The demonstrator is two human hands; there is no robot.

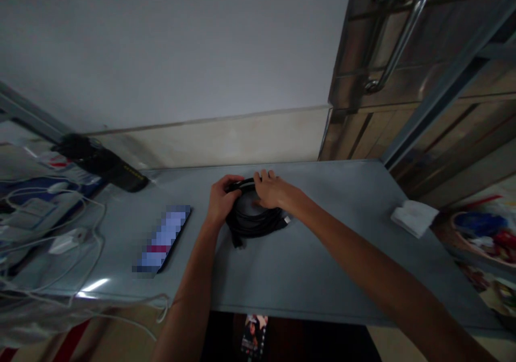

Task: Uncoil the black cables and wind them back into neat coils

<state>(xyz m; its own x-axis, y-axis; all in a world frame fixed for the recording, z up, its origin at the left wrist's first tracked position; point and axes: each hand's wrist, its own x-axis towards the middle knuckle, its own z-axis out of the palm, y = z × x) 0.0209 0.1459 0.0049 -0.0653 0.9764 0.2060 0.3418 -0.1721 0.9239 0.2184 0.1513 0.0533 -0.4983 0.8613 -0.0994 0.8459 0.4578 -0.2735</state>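
A black cable (258,225) lies coiled on the grey tabletop (322,276), with one plug at its lower left and a pale connector (287,220) at its right. My left hand (223,198) is closed round the upper left side of the coil, the thumb on top. My right hand (272,190) holds the top of the coil, its fingers bent over the strands and partly hiding them.
A phone (163,241) lies left of the coil. Beyond it are a black umbrella-like item (105,163) and white cables with adapters (66,241). A folded white tissue (414,218) sits at the right, near a basket of items (455,223). Another lit screen (253,335) shows below the table edge.
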